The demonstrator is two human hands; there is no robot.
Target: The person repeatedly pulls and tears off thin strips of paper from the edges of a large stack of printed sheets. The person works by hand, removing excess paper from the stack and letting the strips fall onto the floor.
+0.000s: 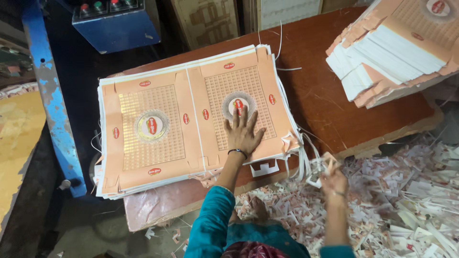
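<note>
pressing flat, fingers spread, the left hand (243, 131) pins the stack of printed card sheets (191, 119) on the brown table (330, 110) — thin, floppy, likely slippery; the right hand (333, 180) pinches white trim strips (306, 165) off its near edge — best gripped there

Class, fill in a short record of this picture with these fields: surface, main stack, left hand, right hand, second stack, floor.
surface: reddish-brown table
main stack: printed peach carton sheets, flat, edges ragged
left hand: left hand pressed flat on the stack's right half, black wristband
right hand: right hand off the table edge, gripping white trim strips
second stack: fanned sheets at far right corner
floor: paper offcuts
</note>
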